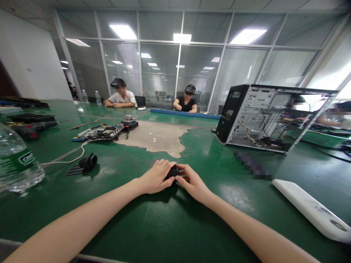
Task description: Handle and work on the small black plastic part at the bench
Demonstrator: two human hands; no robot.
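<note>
A small black round part (173,173) is held between both hands just above the green table (161,226), in the middle of the view. My left hand (157,176) is wrapped over its left side, fingers together and thumb underneath. From the right, my right hand (193,182) pinches its edge with the fingertips and thumb. Much of the part is hidden by the fingers. Over to the left, a similar black part with flat prongs (88,161) lies on the table beside a white cable (65,162).
Beyond the hands lie a circuit board (102,132) and a bare tan patch (161,135). An open computer case (236,113) and a white device (309,210) are at the right. A water bottle (18,160) stands left. Two people sit across the table.
</note>
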